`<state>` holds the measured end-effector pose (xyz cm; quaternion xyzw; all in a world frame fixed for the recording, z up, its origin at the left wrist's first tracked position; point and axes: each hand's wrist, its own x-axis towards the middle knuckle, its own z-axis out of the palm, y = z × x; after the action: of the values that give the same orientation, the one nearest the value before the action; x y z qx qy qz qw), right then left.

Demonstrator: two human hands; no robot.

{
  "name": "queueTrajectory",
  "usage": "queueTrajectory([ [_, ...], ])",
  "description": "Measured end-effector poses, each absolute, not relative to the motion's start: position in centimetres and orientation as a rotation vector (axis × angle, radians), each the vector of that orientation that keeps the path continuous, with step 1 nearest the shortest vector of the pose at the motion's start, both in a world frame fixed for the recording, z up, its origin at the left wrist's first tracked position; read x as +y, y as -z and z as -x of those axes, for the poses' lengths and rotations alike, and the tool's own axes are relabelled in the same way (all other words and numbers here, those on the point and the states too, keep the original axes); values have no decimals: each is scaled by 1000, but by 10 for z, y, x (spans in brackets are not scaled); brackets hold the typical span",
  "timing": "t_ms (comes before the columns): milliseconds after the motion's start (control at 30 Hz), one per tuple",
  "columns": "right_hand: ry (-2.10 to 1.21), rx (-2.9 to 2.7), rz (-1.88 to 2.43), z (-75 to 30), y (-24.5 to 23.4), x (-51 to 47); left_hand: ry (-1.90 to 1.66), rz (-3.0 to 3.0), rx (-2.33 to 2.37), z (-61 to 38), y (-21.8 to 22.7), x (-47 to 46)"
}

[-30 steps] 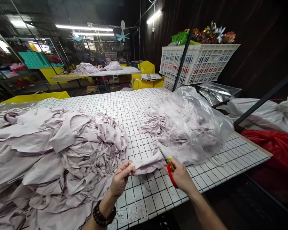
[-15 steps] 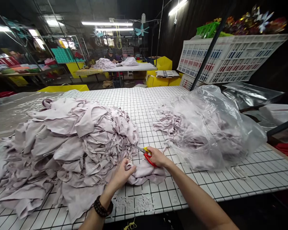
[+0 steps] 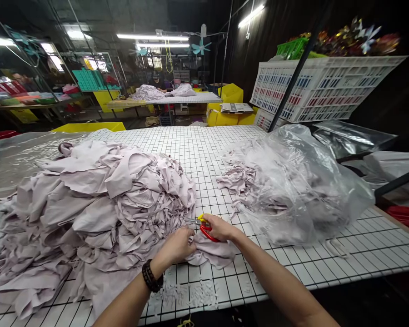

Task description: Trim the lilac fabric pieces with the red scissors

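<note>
On the left of your gridded worktop (image 3: 204, 168), reaching its near edge, a big heap of pale fabric pieces (image 3: 98, 190) lies loose, so plenty looks left to handle, though you cannot tell from here which of these have been cut. Your left hand (image 3: 179, 245) is closed, thumb against fingers, on an edge of one fabric piece (image 3: 213, 252), which lies beside the heap, towards the middle of the near edge. Below it, white clippings (image 3: 202, 293) are scattered along that edge, so some trimming seems done; this piece appears midway. Your right hand (image 3: 220, 228) is curled round the handles of the scissors (image 3: 209, 234), whose blades point left, just above your left fingers; whether they touch cloth is hard to tell.

As for containers, beyond the far left edge you have a yellow bin (image 3: 92, 126), its contents hidden. Over the worktop's right side, a clear plastic bag (image 3: 293, 190) holds more of the same fabric, some spilling from its left. Past the far right corner, a white crate (image 3: 327, 86) shows blue and red through its slats, with a green basket (image 3: 291, 47) and shiny decorations (image 3: 364, 38) on top.
</note>
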<state>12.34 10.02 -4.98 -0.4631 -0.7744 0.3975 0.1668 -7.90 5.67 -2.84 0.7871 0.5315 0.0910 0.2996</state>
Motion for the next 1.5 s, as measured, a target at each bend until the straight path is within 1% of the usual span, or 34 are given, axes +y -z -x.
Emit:
queueTrajectory([
  [133,-1095,-2142,1323,-120,46,99,-232,-2172,1378,76,29,64],
  [200,-1047,-2068,1332,-124,38,97,-303,-2214,1390,78,19,71],
  [367,-967,-1870,1327,-154,-1,73,-628,-2406,1364,76,-37,105],
  [467,-943,-1732,1309,-166,-23,48,-641,-2504,1166,58,-64,127],
  [533,-978,-1671,1313,-167,-30,29,-614,-2547,1100,42,-69,132],
  [633,-1078,-1595,1399,-161,-30,6,-785,-2454,1262,26,-56,117],
  [700,-1083,-1577,1468,-157,-23,-6,-884,-2164,1379,24,-37,90],
  [767,-997,-1637,1512,-155,-13,-16,-728,-1728,1327,26,-13,59],
  [833,-832,-1753,1524,-152,-3,-25,-488,-1242,1133,28,11,30],
  [867,-750,-1824,1517,-151,1,-29,-432,-1043,1046,28,21,19],
  [933,-645,-1989,1466,-147,6,-36,-463,-793,960,25,35,8],
  [1000,-644,-2119,1395,-143,7,-42,-542,-706,941,20,40,8],
  [1067,-728,-2123,1365,-142,4,-45,-606,-669,921,15,37,12],
  [1233,-892,-1648,1551,-152,-1,-29,-706,-622,861,15,23,9],
  [1300,-939,-1548,1525,-154,4,-15,-722,-636,847,18,20,4],
  [1500,-1378,-1435,1288,-135,30,21,-748,-856,878,26,19,1],
])
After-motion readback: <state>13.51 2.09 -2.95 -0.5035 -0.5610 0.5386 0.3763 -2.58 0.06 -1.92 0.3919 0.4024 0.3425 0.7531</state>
